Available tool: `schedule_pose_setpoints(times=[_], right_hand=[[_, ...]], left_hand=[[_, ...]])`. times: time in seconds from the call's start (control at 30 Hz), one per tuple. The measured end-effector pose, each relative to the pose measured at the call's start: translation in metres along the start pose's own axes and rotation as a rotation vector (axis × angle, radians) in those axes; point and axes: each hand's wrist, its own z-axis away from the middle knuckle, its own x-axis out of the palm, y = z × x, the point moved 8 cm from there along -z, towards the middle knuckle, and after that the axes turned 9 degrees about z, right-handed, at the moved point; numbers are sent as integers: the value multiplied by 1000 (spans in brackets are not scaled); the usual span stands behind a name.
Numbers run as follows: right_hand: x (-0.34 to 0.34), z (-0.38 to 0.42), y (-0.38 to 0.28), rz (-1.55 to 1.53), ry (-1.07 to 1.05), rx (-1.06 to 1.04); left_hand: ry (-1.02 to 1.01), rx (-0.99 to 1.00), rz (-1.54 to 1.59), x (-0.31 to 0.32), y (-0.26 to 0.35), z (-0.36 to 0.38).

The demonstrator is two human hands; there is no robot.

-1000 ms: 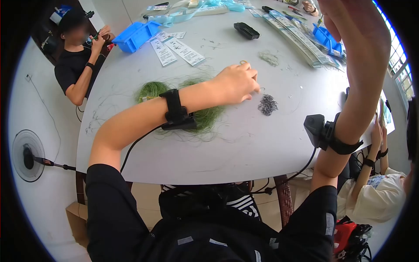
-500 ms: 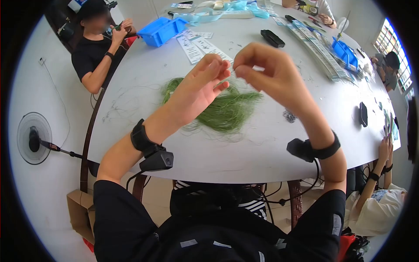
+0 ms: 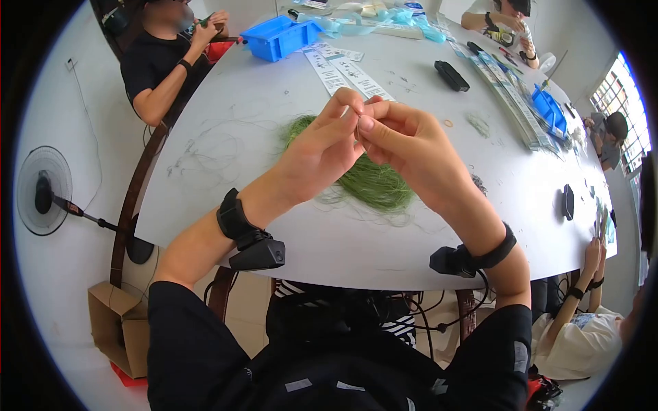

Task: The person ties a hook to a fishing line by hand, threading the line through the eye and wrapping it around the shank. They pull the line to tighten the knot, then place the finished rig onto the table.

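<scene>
My left hand [image 3: 319, 147] and my right hand [image 3: 404, 144] meet above the white table, fingertips touching. Thumb and forefinger of each are pinched together. Whatever lies between the fingertips is too small to make out. Beneath and behind both hands spreads a loose bundle of green thread-like strands [image 3: 377, 186], partly hidden by them. Each wrist wears a black strap with a small black device.
Printed strips [image 3: 349, 72] lie beyond my hands, near a blue bin [image 3: 279, 40]. A black case [image 3: 452, 75], long packs [image 3: 504, 96] and another blue bin [image 3: 550, 109] are to the right. Several people sit around the table [image 3: 226, 205].
My hands have come together at the fingertips; before, there was a gap between them. My left hand's fingers have closed from a looser pose. The camera view has shifted slightly.
</scene>
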Motion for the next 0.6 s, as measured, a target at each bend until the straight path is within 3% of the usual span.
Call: schedule_pose_setpoints(times=[0.3,0.4,0.5,0.6], right_hand=[[-6,5,-9,173,36,-108],[-15,7,-23,319,98,-303],[-21,10,-34,731,186,-458],[-17,15,-42,973,235,-525]], left_hand=[[-31,-3,-128,-2,0,0],[320,-5,-40,-11,2,0],[315,-159,-172,-20,-2,1],[339,-175,-318,-15,2,3]])
